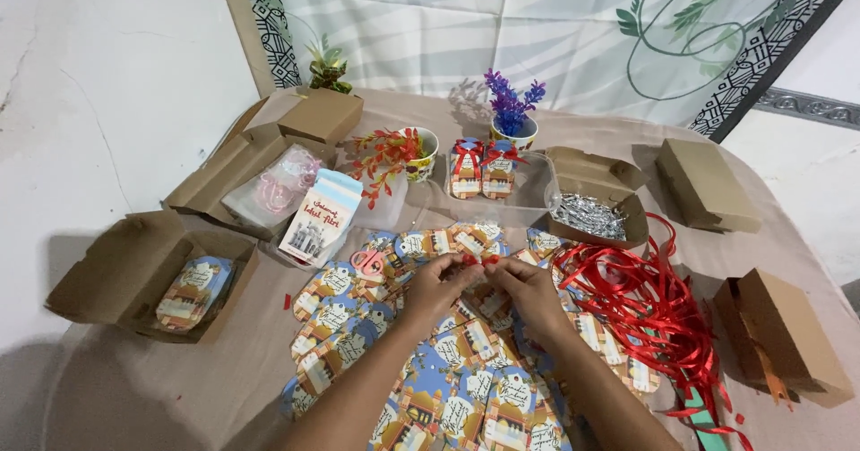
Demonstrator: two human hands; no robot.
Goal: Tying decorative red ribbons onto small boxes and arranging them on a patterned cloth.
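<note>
Both hands, left hand (436,283) and right hand (528,285), pinch a red ribbon (477,259) mid-tie over the cards (466,388); tightening seems next.

left hand (441,283): fingers pinched | right hand (528,285): fingers pinched, fingertips meeting

Blue-and-orange patterned cards (466,361) cover the beige counter (161,379); right of them red ribbon (645,312); behind, brown boxes (596,191).

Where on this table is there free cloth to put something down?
Bare beige tablecloth shows at front left, between the open brown cardboard box and the spread of blue printed cards. The right is crowded with tangled red ribbon; the back with boxes and pots.
</note>
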